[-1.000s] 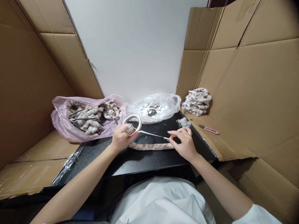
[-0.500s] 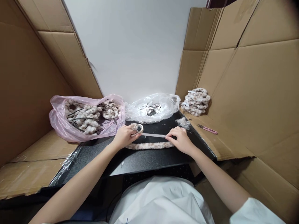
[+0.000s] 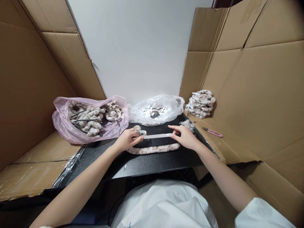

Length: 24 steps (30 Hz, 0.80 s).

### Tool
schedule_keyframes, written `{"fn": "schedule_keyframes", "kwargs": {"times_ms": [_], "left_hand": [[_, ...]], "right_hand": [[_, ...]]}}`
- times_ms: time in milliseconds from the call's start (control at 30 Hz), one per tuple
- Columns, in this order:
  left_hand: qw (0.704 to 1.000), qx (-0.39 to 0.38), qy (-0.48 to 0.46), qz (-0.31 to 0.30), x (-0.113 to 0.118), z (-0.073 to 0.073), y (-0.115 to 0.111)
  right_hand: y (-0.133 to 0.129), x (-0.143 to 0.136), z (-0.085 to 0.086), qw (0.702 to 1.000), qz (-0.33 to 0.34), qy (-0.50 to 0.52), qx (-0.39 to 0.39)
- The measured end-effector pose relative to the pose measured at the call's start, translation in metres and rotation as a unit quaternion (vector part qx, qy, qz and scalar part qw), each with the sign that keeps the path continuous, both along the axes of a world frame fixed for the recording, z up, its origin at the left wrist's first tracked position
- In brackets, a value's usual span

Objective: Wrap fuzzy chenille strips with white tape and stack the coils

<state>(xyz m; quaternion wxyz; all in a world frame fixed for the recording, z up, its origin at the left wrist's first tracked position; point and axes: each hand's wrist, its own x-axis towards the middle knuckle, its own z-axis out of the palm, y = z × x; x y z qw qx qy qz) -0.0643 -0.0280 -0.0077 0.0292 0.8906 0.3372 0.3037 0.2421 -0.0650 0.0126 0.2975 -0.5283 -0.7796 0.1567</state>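
Observation:
My left hand is closed around a roll of tape and one end of a fluffy strip, pale with brown spots. That strip lies in a shallow curve on the black table, in front of both hands. A length of whitish tape runs taut from the roll to my right hand. Thumb and lower fingers of my right hand hold the tape's free end, while the index finger points out to the left. The fingers' far side is hidden.
A pink plastic bag of fluffy pieces with dark ends stands left. Behind my hands lies a clear bag with small white tags. At right are stacked fluffy rings, pink-handled snips and a fluff clump. Cardboard walls flank the table.
My right hand has moved slightly right with the tape end, and its index finger has lifted away from the thumb. The roll has tilted in my left hand.

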Motion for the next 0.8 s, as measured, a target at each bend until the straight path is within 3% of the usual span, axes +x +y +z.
{"fn": "schedule_keyframes", "kwargs": {"times_ms": [167, 233, 333, 400, 467, 633, 800], "left_hand": [[1.000, 0.012, -0.013, 0.003, 0.004, 0.011, -0.005], [0.999, 0.027, -0.020, 0.002, 0.006, 0.014, -0.007], [0.998, 0.052, -0.034, -0.007, 0.010, 0.017, -0.012], [0.997, 0.062, -0.040, -0.019, 0.012, 0.019, -0.016], [0.996, 0.068, -0.043, -0.026, 0.013, 0.021, -0.019], [0.997, 0.066, -0.042, -0.011, 0.012, 0.024, -0.021], [0.998, 0.048, -0.042, -0.007, 0.015, 0.023, -0.024]], "right_hand": [[-0.003, -0.005, 0.030, 0.993, -0.034, -0.074, 0.083], [0.000, -0.022, 0.039, 0.992, 0.004, -0.076, 0.101], [0.011, -0.055, 0.044, 0.985, 0.133, -0.093, 0.059], [0.022, -0.072, 0.046, 0.977, 0.181, -0.107, 0.017], [0.030, -0.080, 0.047, 0.973, 0.198, -0.121, -0.004], [0.037, -0.078, 0.054, 0.967, 0.219, -0.130, 0.031], [0.037, -0.081, 0.058, 0.963, 0.235, -0.128, -0.042]]}}
